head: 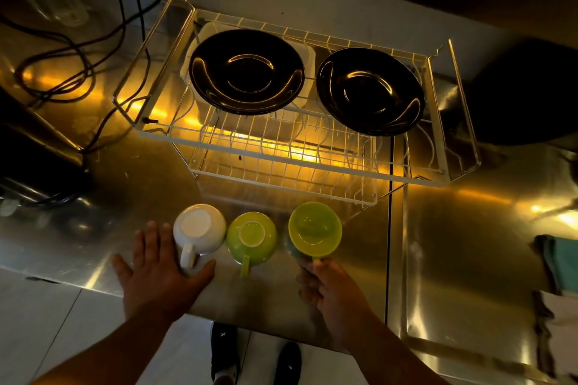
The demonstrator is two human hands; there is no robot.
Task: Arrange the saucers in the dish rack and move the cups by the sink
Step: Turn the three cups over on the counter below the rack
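Two black saucers lie flat on the white wire dish rack (pixel 328 184), one at the left (pixel 247 72) and one at the right (pixel 370 91). Below the rack, on the steel counter, a white cup (pixel 200 230) and a green cup (pixel 251 236) stand upside down side by side. My left hand (pixel 156 272) rests flat with spread fingers beside the white cup, thumb by its handle. My right hand (pixel 328 287) grips the handle of a second green cup (pixel 314 228), which is tilted with its inside facing me.
Black cables (pixel 78 50) snake over the counter at the left beside a dark appliance (pixel 28 141). A sink basin (pixel 469 259) lies right of the counter seam, with a teal cloth (pixel 560 262) at the far right. The counter's front edge runs just under my wrists.
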